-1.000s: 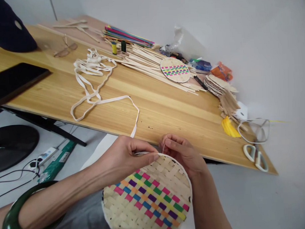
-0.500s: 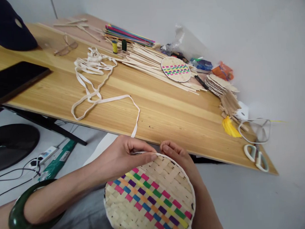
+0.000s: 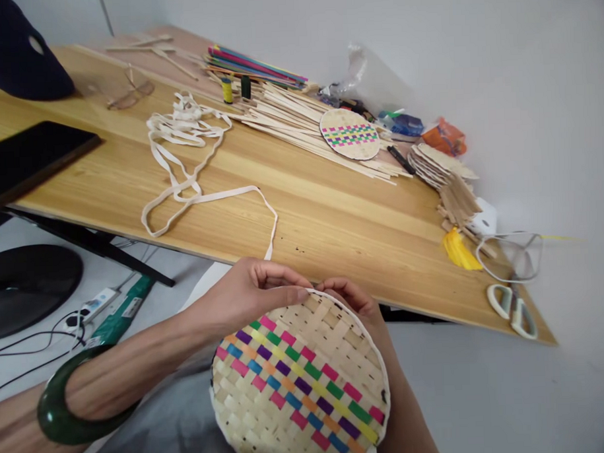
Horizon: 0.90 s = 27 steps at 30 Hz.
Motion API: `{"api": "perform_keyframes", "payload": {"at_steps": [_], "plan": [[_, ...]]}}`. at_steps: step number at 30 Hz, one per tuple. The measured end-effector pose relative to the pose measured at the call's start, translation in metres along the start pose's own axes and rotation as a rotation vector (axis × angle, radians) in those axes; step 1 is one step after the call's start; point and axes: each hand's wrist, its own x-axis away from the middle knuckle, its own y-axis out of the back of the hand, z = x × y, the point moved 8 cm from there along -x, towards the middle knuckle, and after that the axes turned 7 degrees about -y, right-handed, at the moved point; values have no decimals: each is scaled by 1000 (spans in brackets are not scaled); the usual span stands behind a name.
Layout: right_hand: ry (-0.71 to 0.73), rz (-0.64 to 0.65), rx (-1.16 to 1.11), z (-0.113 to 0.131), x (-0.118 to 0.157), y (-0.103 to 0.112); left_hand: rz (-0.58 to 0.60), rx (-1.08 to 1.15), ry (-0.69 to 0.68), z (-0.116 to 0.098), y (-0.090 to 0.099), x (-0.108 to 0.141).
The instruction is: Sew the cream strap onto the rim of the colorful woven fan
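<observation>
A round woven bamboo panel with rows of coloured checks tilts towards me over my lap, its rim edged with white tape. My left hand pinches the top rim between thumb and fingers. White cloth tape runs from that hand up onto the table, ending in a loose heap. My right hand is at the far side of the rim, close to the left fingertips. Its fingers are bent together, partly hidden behind the panel, and what they hold cannot be made out. A green bangle circles my left wrist.
On the wooden table lie a second woven disc, pale strips, thread spools, a dark tablet-like slab and a cap. White-handled scissors lie by the right edge. A power strip is below.
My right fingers have gone from just above the rim to lower behind it. The panel has tipped up slightly, and my left hand has shifted a little with it, still pinching the rim.
</observation>
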Motion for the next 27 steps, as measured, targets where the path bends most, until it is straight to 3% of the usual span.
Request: {"api": "perform_keyframes", "payload": {"at_steps": [3, 11, 22, 27], "plan": [[74, -27, 36, 4, 1, 3, 1, -21, -15, 1, 0, -2], [71, 7, 122, 12, 4, -1, 35, -44, -54, 2, 1, -6], [196, 72, 340, 24, 5, -1, 68, -69, -15, 2, -1, -5], [258, 25, 412, 33, 7, -1, 74, -84, -11, 1, -2, -6]]}}
